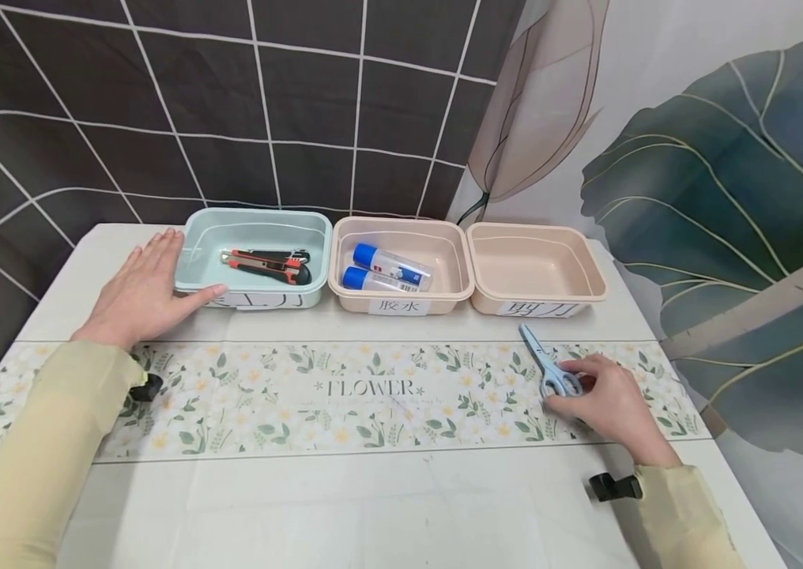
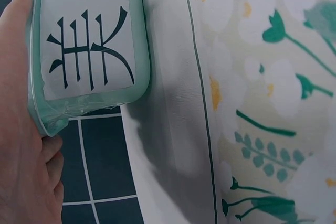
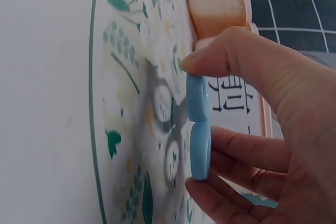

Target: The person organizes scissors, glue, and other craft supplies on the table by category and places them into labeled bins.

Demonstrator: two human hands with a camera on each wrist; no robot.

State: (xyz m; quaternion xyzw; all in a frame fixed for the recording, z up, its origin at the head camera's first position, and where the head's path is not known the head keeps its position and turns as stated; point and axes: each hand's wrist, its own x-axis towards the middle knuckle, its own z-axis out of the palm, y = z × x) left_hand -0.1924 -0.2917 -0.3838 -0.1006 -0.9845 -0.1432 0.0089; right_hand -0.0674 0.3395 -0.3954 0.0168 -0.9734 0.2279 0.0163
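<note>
My right hand (image 1: pixel 611 395) pinches a pair of light blue scissors (image 1: pixel 551 371) by the handles, thumb on one loop (image 3: pixel 198 98) and fingers at the other. The blades point away, toward the front of the right-hand pink bin (image 1: pixel 537 307); a shadow of the scissors falls on the table in the right wrist view. My left hand (image 1: pixel 138 288) rests against the left side of the light teal bin (image 1: pixel 252 215), fingers straight along it and thumb at its labelled front (image 2: pixel 89 51). Two red-and-black utility knives (image 1: pixel 269 265) lie in that bin.
The middle pink bin (image 1: pixel 401 306) holds two blue-capped glue bottles (image 1: pixel 387 269). All three bins stand in a row along the back of the white table (image 1: pixel 302 514), before a dark grid cloth (image 1: pixel 309 103). A floral printed band (image 1: pixel 373 427) crosses the table.
</note>
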